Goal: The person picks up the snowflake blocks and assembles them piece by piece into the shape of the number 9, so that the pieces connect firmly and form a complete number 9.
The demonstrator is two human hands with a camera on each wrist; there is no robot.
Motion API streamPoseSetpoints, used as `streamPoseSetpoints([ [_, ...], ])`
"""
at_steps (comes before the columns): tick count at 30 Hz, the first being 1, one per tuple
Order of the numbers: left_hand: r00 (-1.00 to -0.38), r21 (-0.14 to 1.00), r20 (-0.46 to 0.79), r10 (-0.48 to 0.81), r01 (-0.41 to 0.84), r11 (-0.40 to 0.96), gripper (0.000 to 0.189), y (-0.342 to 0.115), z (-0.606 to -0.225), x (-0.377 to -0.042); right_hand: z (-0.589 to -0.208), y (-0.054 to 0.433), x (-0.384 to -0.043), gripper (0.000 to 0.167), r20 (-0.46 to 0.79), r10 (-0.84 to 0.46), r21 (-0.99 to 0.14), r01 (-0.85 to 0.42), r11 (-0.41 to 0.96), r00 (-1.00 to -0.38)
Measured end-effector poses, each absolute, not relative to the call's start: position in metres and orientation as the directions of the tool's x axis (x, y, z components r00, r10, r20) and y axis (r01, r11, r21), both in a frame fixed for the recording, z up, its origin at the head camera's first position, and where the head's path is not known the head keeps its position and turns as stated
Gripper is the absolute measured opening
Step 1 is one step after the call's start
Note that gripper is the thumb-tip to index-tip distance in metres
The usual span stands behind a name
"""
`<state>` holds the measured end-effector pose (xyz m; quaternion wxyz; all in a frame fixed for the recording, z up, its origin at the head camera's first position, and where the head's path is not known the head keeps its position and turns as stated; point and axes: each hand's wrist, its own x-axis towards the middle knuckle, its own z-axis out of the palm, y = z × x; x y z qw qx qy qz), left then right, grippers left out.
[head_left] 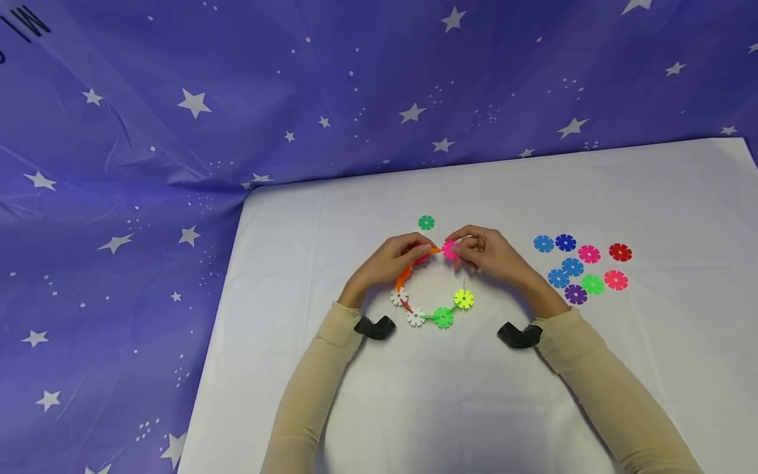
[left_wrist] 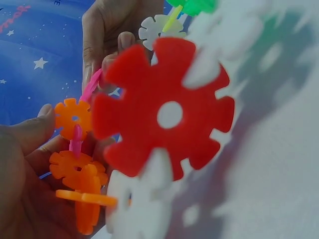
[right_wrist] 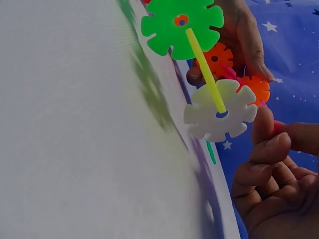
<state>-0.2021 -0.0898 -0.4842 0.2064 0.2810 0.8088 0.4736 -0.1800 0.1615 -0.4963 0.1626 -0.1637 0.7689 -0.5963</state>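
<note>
Notched plastic discs are slotted together into a curved chain, held by both hands. My left hand (head_left: pixel 392 259) pinches its orange end; in the left wrist view an orange disc (left_wrist: pixel 73 117) lies by the thumb. My right hand (head_left: pixel 493 255) pinches a pink disc (head_left: pixel 449 250) between thumb and fingertips, its edge right at the orange disc. Down the left side hang more orange discs (head_left: pixel 404 276), then a white disc (head_left: pixel 399 297). A green disc (head_left: pixel 443 318) and a yellow disc (head_left: pixel 464 299) follow along the bottom. A red disc (left_wrist: pixel 134 117) looms close in the left wrist view.
A single teal-green disc (head_left: pixel 426 222) lies beyond the hands. To the right, several loose discs are spread on the white tablecloth (head_left: pixel 426 408), among them a dark red disc (head_left: pixel 620 252) and a purple disc (head_left: pixel 576 294). A star-patterned blue cloth (head_left: pixel 331 85) hangs behind.
</note>
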Motion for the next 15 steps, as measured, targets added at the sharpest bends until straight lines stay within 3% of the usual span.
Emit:
streamPoseSetpoints([
  [15,-0.755,0.888,-0.103,0.648,0.223,0.401,0.025,-0.085,-0.489,-0.201,-0.493,0.144,-0.17,0.018,-0.023,-0.375,-0.979,-0.056,0.198,-0.927],
])
